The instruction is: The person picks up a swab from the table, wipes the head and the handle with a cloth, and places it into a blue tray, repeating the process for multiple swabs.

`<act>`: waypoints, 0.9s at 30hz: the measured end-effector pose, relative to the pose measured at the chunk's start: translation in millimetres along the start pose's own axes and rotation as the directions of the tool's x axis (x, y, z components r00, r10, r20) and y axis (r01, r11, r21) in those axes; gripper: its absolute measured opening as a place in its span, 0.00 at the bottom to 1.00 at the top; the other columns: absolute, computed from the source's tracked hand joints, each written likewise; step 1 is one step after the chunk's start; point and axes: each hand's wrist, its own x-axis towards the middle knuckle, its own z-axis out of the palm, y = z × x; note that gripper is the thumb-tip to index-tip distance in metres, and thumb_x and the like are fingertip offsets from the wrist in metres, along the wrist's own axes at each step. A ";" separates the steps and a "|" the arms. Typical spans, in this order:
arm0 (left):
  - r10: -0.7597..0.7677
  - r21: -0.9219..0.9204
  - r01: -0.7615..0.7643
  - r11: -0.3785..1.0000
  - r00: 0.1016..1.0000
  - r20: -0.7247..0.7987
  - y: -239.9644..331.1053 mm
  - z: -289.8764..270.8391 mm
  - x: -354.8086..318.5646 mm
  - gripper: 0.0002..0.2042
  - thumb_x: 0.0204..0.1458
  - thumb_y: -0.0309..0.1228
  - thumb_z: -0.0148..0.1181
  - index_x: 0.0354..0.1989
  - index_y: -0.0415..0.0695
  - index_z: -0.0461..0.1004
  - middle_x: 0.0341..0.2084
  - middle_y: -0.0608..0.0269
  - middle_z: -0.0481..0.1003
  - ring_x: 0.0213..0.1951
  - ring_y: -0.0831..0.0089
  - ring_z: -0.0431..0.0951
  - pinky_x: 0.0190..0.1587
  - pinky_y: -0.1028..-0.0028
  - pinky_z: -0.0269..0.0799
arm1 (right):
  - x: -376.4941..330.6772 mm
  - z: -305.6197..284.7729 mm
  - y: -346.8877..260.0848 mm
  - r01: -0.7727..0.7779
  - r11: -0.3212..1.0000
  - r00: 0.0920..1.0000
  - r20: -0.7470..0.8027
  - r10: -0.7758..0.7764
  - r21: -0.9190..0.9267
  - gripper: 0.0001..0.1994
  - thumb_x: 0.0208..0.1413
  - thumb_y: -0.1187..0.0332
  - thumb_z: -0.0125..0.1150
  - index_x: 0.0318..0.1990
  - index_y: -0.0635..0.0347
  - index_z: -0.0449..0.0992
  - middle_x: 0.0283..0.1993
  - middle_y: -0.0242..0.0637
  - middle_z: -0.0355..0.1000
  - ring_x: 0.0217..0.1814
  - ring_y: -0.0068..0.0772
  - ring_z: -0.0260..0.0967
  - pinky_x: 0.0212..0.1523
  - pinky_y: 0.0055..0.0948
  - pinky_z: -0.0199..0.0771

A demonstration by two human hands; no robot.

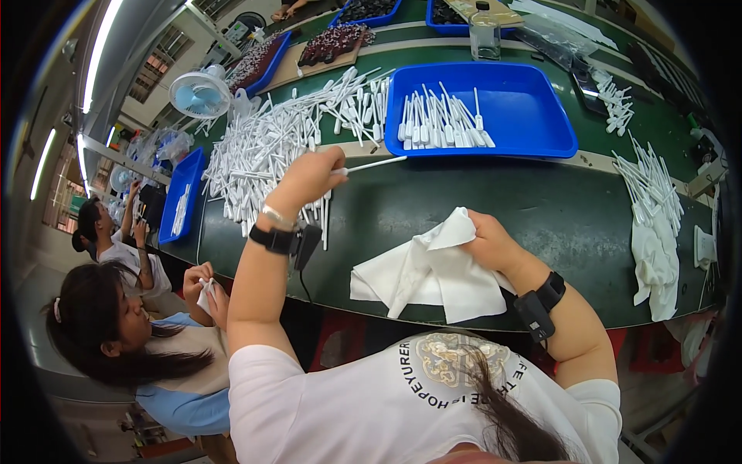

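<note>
My left hand (315,174) is closed on a slim white plastic stick (377,165), whose thin stem points right, towards the blue tray. With my right hand (495,243) I grip a bunched white cloth (433,271), its loose folds draped on the green tabletop. Beyond and left of my left hand spreads a heap of similar white sticks (255,147), each with a thick handle and a thin stem. Further out stands a blue tray (533,116), with a row of white sticks (440,124) standing or leaning at its left side.
At the right edge lie more white sticks (649,182) beside a crumpled white cloth (655,263). A clear bottle (485,35) stands behind the tray. To the left are a small fan (199,94), another blue tray (182,193) and a co-worker (108,332) holding something white.
</note>
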 end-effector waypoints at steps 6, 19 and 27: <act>0.108 -0.257 -0.072 0.964 0.986 0.128 43.2 -8.2 -31.6 0.11 0.42 0.28 0.60 0.34 0.38 0.71 0.25 0.54 0.74 0.25 0.65 0.74 0.28 0.73 0.69 | -1.9 -0.6 -1.8 0.056 0.998 0.998 -0.038 -0.056 -0.013 0.07 0.48 0.75 0.52 0.36 0.61 0.70 0.34 0.29 0.70 0.37 0.19 0.65 0.40 0.21 0.65; 0.194 -0.849 0.228 -0.477 0.969 0.151 147.6 66.4 -26.9 0.04 0.47 0.25 0.56 0.28 0.42 0.67 0.22 0.60 0.73 0.13 0.85 0.63 0.16 0.86 0.58 | -7.2 -70.0 -27.3 -0.076 0.948 0.990 0.087 0.107 -0.309 0.10 0.44 0.71 0.56 0.36 0.64 0.74 0.35 0.32 0.72 0.35 0.21 0.67 0.36 0.22 0.66; -0.002 -0.912 0.223 -0.344 0.971 0.238 142.2 94.8 -15.1 0.03 0.48 0.25 0.55 0.28 0.43 0.66 0.23 0.59 0.73 0.15 0.84 0.63 0.18 0.85 0.59 | -9.0 -73.8 -17.2 0.009 0.951 0.999 -0.049 0.006 0.310 0.10 0.46 0.74 0.57 0.37 0.64 0.74 0.34 0.33 0.72 0.33 0.23 0.68 0.35 0.22 0.68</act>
